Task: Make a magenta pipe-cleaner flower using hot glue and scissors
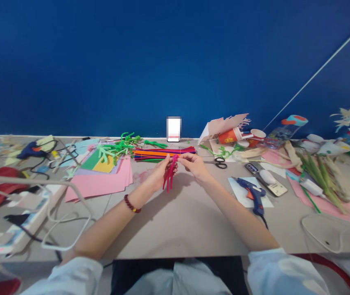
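Observation:
Above the middle of the table, my left hand point(161, 171) is closed around a bunch of magenta pipe cleaners point(170, 177), whose loose ends hang down below the fingers. My right hand point(195, 164) pinches the twisted top of the same bunch between thumb and forefinger. Just behind both hands lies a stack of coloured pipe cleaners point(150, 154) in orange, purple, red and green. Black-handled scissors point(220, 162) rest to the right of my right hand. A phone with a lit white screen point(174, 129) stands upright against the blue wall.
To the left are pink paper sheets point(98, 187), green pipe cleaner pieces point(116, 149) and a power strip point(27, 225) with looping cables. At right lie a blue glue gun point(254, 194) on paper, another phone point(267, 179), an orange paper cup point(231, 136) and corn-husk-like leaves point(324, 180).

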A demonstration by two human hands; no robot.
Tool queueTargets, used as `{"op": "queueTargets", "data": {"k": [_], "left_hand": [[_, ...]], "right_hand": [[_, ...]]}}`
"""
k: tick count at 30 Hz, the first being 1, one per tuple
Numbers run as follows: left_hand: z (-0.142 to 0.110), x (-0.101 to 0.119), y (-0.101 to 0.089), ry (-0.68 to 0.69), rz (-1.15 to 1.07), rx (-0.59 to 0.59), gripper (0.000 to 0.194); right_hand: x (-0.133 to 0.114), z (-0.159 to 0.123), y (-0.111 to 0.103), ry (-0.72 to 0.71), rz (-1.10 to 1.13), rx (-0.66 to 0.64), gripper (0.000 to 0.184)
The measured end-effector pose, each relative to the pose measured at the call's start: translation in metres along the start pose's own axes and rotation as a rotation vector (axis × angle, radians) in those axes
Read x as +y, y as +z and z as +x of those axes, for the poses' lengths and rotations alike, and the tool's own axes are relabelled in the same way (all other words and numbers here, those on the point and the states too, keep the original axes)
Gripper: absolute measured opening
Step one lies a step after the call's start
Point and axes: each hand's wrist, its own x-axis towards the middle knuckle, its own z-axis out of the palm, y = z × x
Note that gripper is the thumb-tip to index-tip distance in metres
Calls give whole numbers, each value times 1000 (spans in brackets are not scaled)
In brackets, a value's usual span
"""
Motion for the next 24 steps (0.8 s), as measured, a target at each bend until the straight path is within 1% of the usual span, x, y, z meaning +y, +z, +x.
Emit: {"op": "queueTargets", "data": {"k": [4,6,8,11,15,19,24], "left_hand": [[-2,-1,2,224,185,53,34],[-4,0,4,279,249,80,32],[-6,1,5,282,265,89,30],[-7,2,6,263,229,56,28],[-6,1,3,247,157,32,26],[-6,1,0,224,140,8,24],[-8,3,2,212,127,9,24]], "right_hand": [[-2,-3,2,34,-2,36,28],[-4,-5,3,21,-14,30,26],[-5,-7,5,-8,-28,27,25],[-6,-9,6,-69,-61,19,25],[-5,-8,5,-135,-91,-22,24],[-1,-5,4,-215,-129,-13,21],[3,-1,2,-205,-99,13,24]]}}
